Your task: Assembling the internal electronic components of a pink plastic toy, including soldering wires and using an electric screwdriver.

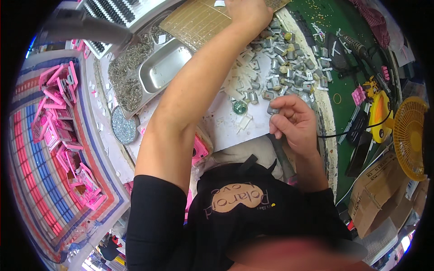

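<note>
My left arm stretches across the bench to the far edge of the view. There my left hand (250, 12) is over a brown cardboard sheet (192, 22), near a small white piece (219, 3); its fingers run out of view at the top. My right hand (294, 121) is closed, pinching a small grey metal motor (272, 109) between thumb and fingers. Just beyond it lies a pile of similar small motors (289, 63), some with white plastic parts. White plastic pieces (244, 122) and a round green item (239, 107) lie left of my right hand.
A metal tray (165, 65) and heaps of small metal parts (124, 81) lie left of my arm, near a round glittery dish (124, 125). Pink plastic housings (63, 126) fill a striped sheet at far left. Right stand a yellow fan (409, 137) and a cardboard box (377, 194).
</note>
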